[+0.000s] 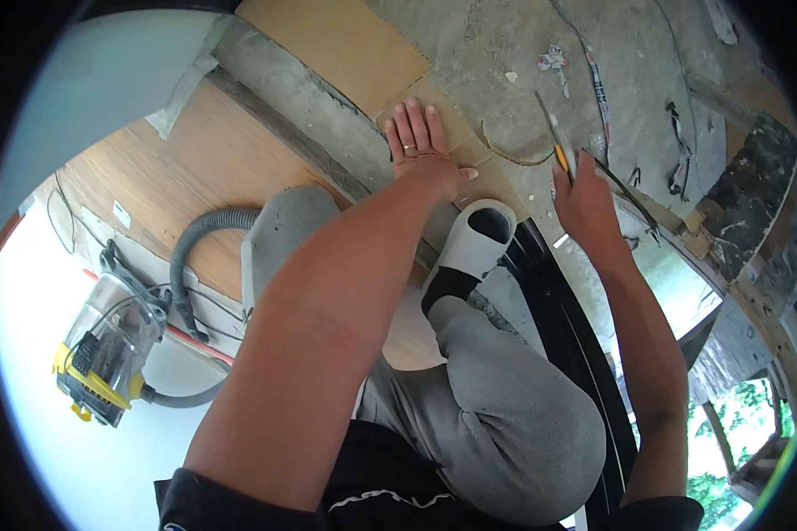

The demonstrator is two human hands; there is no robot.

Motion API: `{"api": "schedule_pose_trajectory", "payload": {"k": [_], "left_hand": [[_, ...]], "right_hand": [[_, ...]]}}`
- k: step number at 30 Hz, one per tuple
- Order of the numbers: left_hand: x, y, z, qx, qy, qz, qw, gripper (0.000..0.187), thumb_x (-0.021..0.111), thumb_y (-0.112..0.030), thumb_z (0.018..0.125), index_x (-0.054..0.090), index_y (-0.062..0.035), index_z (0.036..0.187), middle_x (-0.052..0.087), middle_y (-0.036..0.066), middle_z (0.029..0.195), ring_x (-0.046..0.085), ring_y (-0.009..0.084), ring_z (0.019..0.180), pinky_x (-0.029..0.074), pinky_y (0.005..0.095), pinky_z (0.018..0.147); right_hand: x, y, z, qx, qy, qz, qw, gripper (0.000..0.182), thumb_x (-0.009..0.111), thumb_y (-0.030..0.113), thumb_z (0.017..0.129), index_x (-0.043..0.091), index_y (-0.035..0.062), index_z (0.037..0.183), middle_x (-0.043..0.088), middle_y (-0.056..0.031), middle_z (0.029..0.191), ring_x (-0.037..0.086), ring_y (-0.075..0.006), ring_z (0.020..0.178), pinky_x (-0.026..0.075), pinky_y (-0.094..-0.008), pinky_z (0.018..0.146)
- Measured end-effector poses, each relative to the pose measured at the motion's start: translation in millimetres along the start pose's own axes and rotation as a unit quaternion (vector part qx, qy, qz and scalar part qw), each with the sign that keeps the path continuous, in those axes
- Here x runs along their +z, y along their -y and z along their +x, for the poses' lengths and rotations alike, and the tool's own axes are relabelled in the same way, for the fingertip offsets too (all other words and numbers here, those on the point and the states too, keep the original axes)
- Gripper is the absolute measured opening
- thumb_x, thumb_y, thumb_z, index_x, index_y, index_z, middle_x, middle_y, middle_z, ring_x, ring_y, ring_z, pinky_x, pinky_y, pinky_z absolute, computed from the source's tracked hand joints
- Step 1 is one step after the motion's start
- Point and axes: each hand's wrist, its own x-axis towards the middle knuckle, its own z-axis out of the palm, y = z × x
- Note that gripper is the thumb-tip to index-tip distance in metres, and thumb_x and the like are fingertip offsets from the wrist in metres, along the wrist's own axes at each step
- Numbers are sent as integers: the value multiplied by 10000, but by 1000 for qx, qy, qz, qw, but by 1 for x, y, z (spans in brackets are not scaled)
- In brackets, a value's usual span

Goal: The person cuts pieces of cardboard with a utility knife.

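Observation:
My left hand (423, 150) lies flat with its fingers spread on a strip of brown cardboard (490, 181), a ring on one finger. A larger cardboard sheet (350, 44) extends beyond it at the top. To the right, my right hand (583, 199) is closed around a slim tool (560, 156) with an orange part and a long thin tip pointing up and away. The tool is held above the concrete floor, apart from the cardboard. My shoe (484, 232) rests just below the cardboard strip.
A vacuum cleaner (106, 345) with a grey hose (189, 252) stands at the left beside wood-look flooring (168, 173). A long black panel (562, 319) runs beside my leg. Cables (600, 88) and scraps lie on the concrete (496, 44); boards stand at the right.

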Motion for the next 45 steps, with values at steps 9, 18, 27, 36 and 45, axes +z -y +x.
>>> {"api": "schedule_pose_trajectory", "payload": {"k": [9, 18, 27, 36, 45], "left_hand": [[12, -5, 12, -6, -10, 30, 999, 1347, 529, -785, 817, -260, 96, 1463, -323, 356, 1519, -350, 504, 1393, -191, 609, 1118], [24, 5, 16, -15, -7, 31, 999, 1386, 560, -756, 829, -350, 130, 1384, -382, 392, 1457, -378, 543, 1354, -194, 622, 1106], [32, 13, 17, -9, -14, 64, 998, 1396, 507, -798, 827, -367, 157, 1350, -379, 425, 1432, -386, 565, 1335, -192, 634, 1100], [38, 17, 15, 38, -87, 54, 994, 1336, 513, -741, 865, -312, 179, 1374, -328, 452, 1442, -340, 584, 1354, -170, 657, 1103], [20, -3, 12, -17, -13, 14, 1000, 1374, 596, -720, 826, -268, 179, 1405, -302, 436, 1473, -352, 551, 1368, -199, 628, 1102]], "right_hand": [[-7, -24, 83, -4, -124, 121, 985, 468, 639, 324, 797, 639, -19, 1115, 688, -284, 1008, 657, -444, 994, 506, -497, 883], [28, -72, 86, 10, 139, 365, 921, 512, 646, 353, 879, 622, -68, 1170, 682, -158, 839, 673, -241, 774, 517, -393, 736], [55, -88, 26, 130, 107, 356, 919, 497, 601, 420, 937, 624, -47, 1108, 639, -161, 794, 632, -271, 757, 469, -424, 716], [75, -98, -27, 114, 212, 339, 909, 448, 578, 347, 931, 575, -68, 1101, 662, -304, 906, 666, -456, 895, 500, -507, 815], [61, -56, 33, 46, 28, 303, 952, 490, 668, 371, 898, 590, -60, 1118, 655, -253, 886, 654, -368, 824, 488, -451, 767]]}}
